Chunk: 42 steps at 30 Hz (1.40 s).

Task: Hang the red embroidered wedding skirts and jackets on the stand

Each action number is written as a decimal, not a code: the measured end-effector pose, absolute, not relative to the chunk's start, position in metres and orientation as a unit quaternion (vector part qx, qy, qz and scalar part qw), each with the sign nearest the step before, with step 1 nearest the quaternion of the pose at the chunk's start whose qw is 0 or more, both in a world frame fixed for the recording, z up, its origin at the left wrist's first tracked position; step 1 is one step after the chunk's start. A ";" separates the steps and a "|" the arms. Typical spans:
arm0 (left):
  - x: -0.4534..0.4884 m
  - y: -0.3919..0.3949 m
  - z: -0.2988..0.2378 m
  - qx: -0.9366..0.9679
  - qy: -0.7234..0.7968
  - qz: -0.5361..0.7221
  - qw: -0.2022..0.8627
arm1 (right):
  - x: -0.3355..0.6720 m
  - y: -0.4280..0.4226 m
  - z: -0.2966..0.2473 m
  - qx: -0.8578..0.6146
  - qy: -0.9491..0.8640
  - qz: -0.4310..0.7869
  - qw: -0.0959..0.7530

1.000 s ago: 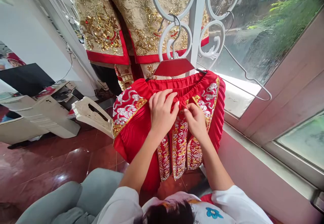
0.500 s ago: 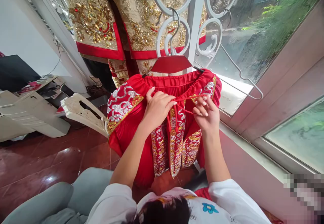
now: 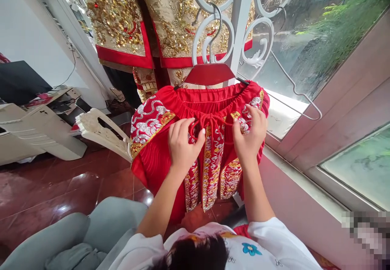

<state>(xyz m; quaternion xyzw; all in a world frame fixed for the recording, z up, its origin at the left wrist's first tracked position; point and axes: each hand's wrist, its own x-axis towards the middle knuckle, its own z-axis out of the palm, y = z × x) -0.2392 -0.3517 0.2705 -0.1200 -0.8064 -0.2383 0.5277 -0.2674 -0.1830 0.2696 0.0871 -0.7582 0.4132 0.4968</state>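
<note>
A red gathered skirt (image 3: pixel 155 156) with silver and gold embroidered panels hangs in front of me from a red hanger (image 3: pixel 210 74). At its waist the red drawstring (image 3: pixel 209 117) is looped into a bow. Left of the knot, my left hand (image 3: pixel 185 146) has its fingers curled on one loop, the thumb beside it. To the right, my right hand (image 3: pixel 251 133) grips the cord stretched out from the knot; its fingertips partly cover the embroidery, and the exact pinch is hidden.
Gold-beaded garments with red hems (image 3: pixel 122 22) hang behind. A white scrolled metal rack (image 3: pixel 240 22) carries an unused wire hanger (image 3: pixel 292 87) beside the window. To the left are a cream chair (image 3: pixel 100 129) and a desk (image 3: pixel 39 127). A grey-clothed leg (image 3: pixel 115 213) shows below.
The cord's crossed ends have become a bow. My left hand has moved down off the knot, and my right hand has turned and spread slightly on its side.
</note>
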 end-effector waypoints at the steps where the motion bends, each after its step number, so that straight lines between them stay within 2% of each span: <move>1: -0.239 -0.348 0.267 -0.094 -0.820 -0.230 0.516 | -0.267 -0.188 0.273 0.120 -0.766 0.389 0.498; 4: -0.238 -0.341 0.263 -0.039 -0.849 -0.215 0.481 | -0.276 -0.202 0.280 0.220 -0.782 0.372 0.449; 8: -0.237 -0.349 0.264 -0.062 -0.862 -0.252 0.436 | -0.287 -0.210 0.279 0.230 -0.797 0.376 0.413; 11: -0.236 -0.361 0.265 -0.107 -0.841 -0.283 0.450 | -0.283 -0.212 0.273 0.206 -0.784 0.384 0.442; 15: -0.235 -0.364 0.271 -0.121 -0.815 -0.235 0.516 | -0.267 -0.219 0.260 0.172 -0.765 0.370 0.499; 22: -0.240 -0.341 0.289 -0.097 -0.838 -0.179 0.507 | -0.264 -0.227 0.247 0.101 -0.779 0.375 0.493; 25: -0.239 -0.335 0.286 -0.060 -0.855 -0.173 0.484 | -0.271 -0.220 0.256 0.127 -0.781 0.348 0.503; 29: -0.239 -0.333 0.277 -0.047 -0.857 -0.144 0.492 | -0.281 -0.212 0.268 0.188 -0.814 0.292 0.467; 33: -0.241 -0.336 0.277 -0.044 -0.860 -0.121 0.494 | -0.287 -0.214 0.268 0.196 -0.810 0.300 0.464; 42: -0.222 -0.342 0.272 -0.096 -0.891 -0.149 0.418 | -0.290 -0.219 0.263 0.200 -0.805 0.329 0.452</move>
